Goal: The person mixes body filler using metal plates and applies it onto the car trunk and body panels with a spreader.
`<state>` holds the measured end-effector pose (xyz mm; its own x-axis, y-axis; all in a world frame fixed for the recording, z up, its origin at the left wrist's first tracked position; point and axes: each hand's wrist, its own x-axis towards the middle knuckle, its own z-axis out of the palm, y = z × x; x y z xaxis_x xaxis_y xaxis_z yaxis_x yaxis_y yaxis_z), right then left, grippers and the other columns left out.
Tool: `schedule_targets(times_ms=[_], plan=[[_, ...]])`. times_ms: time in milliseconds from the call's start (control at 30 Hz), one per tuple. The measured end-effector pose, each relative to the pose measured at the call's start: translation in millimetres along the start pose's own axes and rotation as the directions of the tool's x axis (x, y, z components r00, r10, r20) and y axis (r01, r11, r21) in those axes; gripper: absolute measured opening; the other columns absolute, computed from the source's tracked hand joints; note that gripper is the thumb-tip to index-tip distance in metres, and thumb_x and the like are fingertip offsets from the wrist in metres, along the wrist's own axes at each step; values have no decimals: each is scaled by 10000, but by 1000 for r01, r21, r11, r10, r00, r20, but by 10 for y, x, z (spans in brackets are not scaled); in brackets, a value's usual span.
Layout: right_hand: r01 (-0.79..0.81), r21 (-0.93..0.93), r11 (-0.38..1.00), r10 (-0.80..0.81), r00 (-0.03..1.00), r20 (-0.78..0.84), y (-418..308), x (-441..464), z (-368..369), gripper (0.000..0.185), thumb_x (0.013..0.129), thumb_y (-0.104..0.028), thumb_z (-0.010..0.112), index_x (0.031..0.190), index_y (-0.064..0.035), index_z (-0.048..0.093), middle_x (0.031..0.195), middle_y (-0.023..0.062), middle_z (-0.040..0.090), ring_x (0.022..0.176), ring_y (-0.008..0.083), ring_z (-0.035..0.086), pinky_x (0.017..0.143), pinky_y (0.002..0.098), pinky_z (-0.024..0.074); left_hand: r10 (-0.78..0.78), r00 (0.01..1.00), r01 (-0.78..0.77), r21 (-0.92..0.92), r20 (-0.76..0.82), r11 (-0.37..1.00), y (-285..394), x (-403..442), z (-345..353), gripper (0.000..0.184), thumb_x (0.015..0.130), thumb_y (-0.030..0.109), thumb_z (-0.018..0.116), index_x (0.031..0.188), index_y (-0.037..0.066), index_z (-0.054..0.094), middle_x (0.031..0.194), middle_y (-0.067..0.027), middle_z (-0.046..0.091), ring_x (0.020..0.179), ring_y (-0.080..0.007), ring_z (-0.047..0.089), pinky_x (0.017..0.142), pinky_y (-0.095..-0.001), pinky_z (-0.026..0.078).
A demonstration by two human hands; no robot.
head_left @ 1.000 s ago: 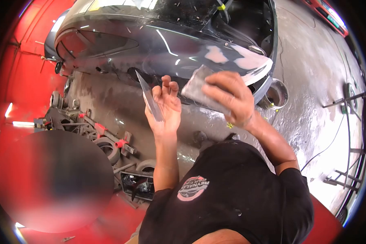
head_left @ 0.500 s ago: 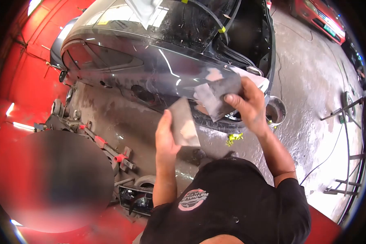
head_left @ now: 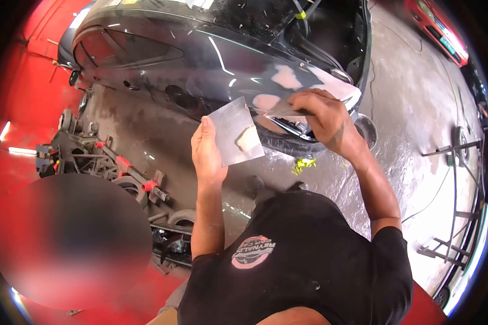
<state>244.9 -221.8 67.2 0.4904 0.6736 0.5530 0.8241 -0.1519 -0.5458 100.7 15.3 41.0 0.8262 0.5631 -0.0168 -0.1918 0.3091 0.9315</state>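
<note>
My left hand [head_left: 207, 151] grips a flat grey plate [head_left: 228, 132] by its left edge, thumb along the side. A dab of cream-coloured paste [head_left: 249, 139] sits on the plate's lower right part. My right hand [head_left: 325, 111] is closed on a thin grey flat sheet [head_left: 288, 111], seen nearly edge-on, so its exact kind is unclear. It is held over the corner of a dark grey car [head_left: 200, 59], near pale filler patches [head_left: 286, 77]. Whether the sheet touches the body panel cannot be made out.
The open bay of the car [head_left: 336, 32] shows dark hoses. A yellow-green scrap [head_left: 303, 165] lies on the wet-looking floor. Jack-like equipment with red parts [head_left: 126, 165] stands left, a metal rack [head_left: 461, 214] right. A red car [head_left: 439, 27] is parked at the far right.
My right hand has turned, bringing its sheet from broad side to nearly edge-on. My left hand has moved left and up with the plate, whose face now shows more fully.
</note>
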Motion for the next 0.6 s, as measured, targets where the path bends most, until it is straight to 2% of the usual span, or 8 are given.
schedule_targets(times_ms=[33, 133, 200, 267, 367, 400, 500, 600], plan=[[221, -145, 964, -225, 974, -18, -67, 66, -19, 377, 825, 3, 691, 1197, -46, 650, 1106, 133, 716, 1053, 337, 698, 940, 412, 552, 10, 1000, -10, -7, 19, 1000, -45, -2, 11, 481, 1135, 380, 457, 1206, -54, 651, 1118, -101, 723, 1021, -188, 700, 910, -358, 553], [415, -302, 858, -406, 909, 98, -164, 138, 31, 421, 801, -98, 708, 1219, -87, 666, 1168, 103, 679, 1146, 313, 652, 962, 440, 530, -7, 999, 2, 98, 50, 995, -225, -26, -57, 464, 1139, 347, 453, 1143, -60, 674, 1067, -99, 723, 970, -161, 687, 871, -328, 542], [453, -298, 840, -411, 891, 194, -199, 164, 140, 438, 805, -168, 704, 1238, -110, 671, 1243, 96, 634, 1195, 316, 607, 987, 474, 494, 48, 999, -52, 223, 25, 974, -286, -89, 25, 457, 1141, 324, 448, 1112, -67, 683, 1038, -100, 722, 935, -145, 676, 847, -311, 533], [434, -260, 862, -383, 896, 224, -276, 125, 286, 452, 827, -158, 677, 1276, -115, 642, 1242, 103, 609, 1192, 313, 579, 987, 490, 460, 180, 984, -167, 332, -8, 928, -287, -133, 100, 453, 1142, 285, 430, 1098, -87, 686, 1025, -106, 721, 894, -135, 655, 820, -304, 523], [412, -200, 889, -355, 896, 267, -355, -64, 428, 465, 842, -146, 648, 1304, -109, 616, 1227, 102, 596, 1159, 303, 570, 972, 487, 453, 241, 955, -198, 238, -170, 951, -232, -123, 212, 479, 1149, 307, 437, 951, -68, 661, 842, -8, 620, 754, -73, 501, 672, -272, 428], [396, -172, 902, -339, 896, 286, -366, -140, 456, 469, 843, -143, 641, 1310, -107, 610, 1224, 100, 593, 1151, 300, 567, 970, 485, 451, 225, 956, -187, 200, -187, 962, -235, -133, 225, 495, 1149, 318, 433, 978, -82, 670, 861, -33, 643, 782, -84, 535, 702, -272, 448], [365, -148, 919, -312, 904, 293, -354, -272, 466, 470, 841, -136, 632, 1308, -98, 608, 1230, 99, 593, 1133, 296, 568, 966, 482, 447, 256, 942, -197, 261, -216, 945, -290, -154, 199, 506, 1148, 331, 435, 992, -83, 680, 872, -39, 656, 793, -91, 551, 713, -272, 457], [301, -172, 938, -237, 919, 315, -222, -364, 411, 411, 829, -138, 648, 1240, -116, 646, 1190, 102, 605, 1213, 301, 549, 1001, 486, 439, 314, 906, -236, 278, -283, 931, -291, -122, 123, 500, 1147, 338, 434, 1058, -97, 664, 923, -64, 683, 829, -126, 621, 747, -299, 512]])
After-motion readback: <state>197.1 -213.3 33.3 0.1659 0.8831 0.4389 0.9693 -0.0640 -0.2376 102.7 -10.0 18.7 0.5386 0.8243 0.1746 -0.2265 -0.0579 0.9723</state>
